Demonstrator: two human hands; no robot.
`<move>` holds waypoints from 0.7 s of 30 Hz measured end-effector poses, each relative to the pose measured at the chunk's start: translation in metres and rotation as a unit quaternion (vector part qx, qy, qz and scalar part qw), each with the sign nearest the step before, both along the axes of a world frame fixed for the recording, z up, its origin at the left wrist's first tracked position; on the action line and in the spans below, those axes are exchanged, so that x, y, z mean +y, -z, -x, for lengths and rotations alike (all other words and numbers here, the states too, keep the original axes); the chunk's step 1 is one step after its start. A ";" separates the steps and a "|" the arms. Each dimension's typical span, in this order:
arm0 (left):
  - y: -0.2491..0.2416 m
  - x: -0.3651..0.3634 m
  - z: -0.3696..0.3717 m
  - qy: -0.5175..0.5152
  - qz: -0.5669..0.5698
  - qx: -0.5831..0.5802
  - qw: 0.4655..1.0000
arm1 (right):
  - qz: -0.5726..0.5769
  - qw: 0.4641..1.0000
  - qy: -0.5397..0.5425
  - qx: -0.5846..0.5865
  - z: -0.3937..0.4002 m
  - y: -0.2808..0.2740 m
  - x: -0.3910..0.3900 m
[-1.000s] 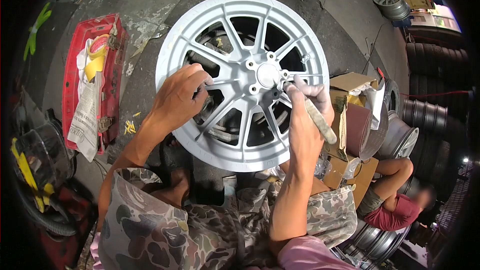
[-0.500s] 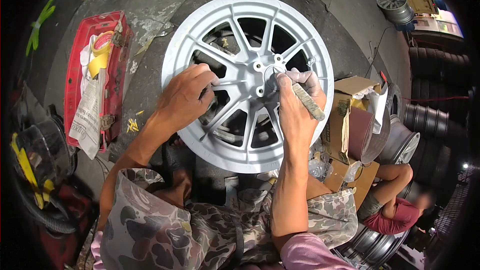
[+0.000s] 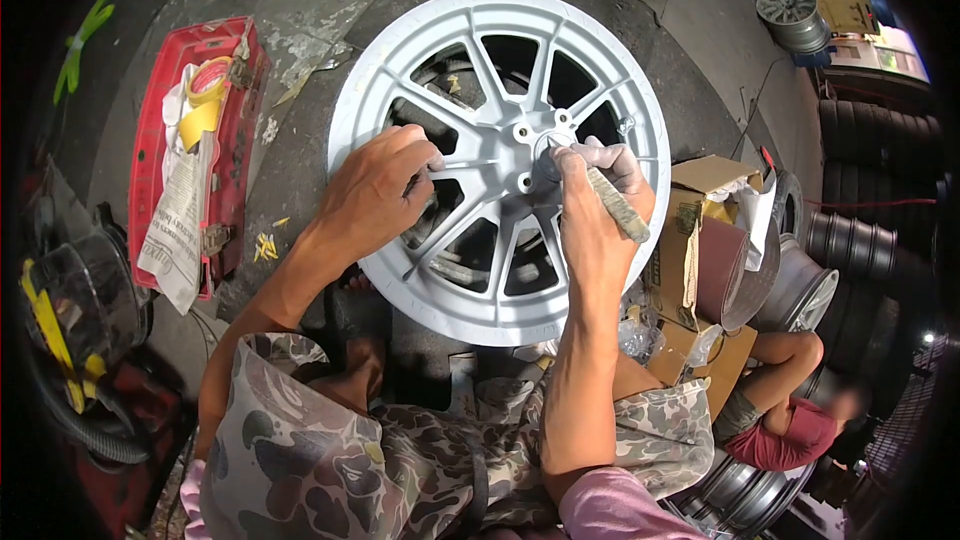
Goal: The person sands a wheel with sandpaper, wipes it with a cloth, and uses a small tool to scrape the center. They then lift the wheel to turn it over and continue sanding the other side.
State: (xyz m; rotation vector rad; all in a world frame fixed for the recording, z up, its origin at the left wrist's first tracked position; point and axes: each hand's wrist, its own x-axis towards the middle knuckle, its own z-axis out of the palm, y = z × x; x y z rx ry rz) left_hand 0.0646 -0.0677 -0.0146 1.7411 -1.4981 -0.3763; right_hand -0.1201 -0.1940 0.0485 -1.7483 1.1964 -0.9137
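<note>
A pale grey alloy wheel [image 3: 375, 100] with many spokes lies flat before me. My right hand [image 3: 598, 195] is closed round a tool with a worn grey-green handle [image 3: 617, 206], its butt pointing toward me. The tool's working end, at the wheel's center hole [image 3: 546, 152], is largely covered by my fingers. Bolt holes ring that hub. On the wheel's left side, my left hand [image 3: 382, 180] rests with curled fingers, their tips right at a spoke [image 3: 462, 163]. Whether those fingers hold anything I cannot tell. Pale dust coats the fingertips of both hands.
A red toolbox [image 3: 150, 155] with yellow tape rolls [image 3: 207, 85] and newspaper stands at left, near yellow scraps [image 3: 265, 246]. To the right sits a cardboard box [image 3: 675, 230] with brown sanding sheets [image 3: 722, 265]. Beyond are more wheels, stacked tires [image 3: 880, 150] and a seated person [image 3: 795, 430].
The view has shifted slightly, so the wheel appears a little farther right. Both hands keep nearly the same grip and place on the wheel.
</note>
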 end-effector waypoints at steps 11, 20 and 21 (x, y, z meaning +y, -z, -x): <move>0.000 0.000 0.001 -0.005 -0.015 0.009 1.000 | -0.001 0.999 -0.031 0.017 0.002 -0.010 -0.001; 0.001 0.000 0.001 -0.003 -0.007 -0.003 1.000 | -0.015 0.994 -0.098 0.045 0.011 -0.014 -0.009; 0.001 0.000 0.001 -0.005 -0.008 0.000 1.000 | -0.002 0.993 -0.109 0.053 0.012 -0.013 -0.011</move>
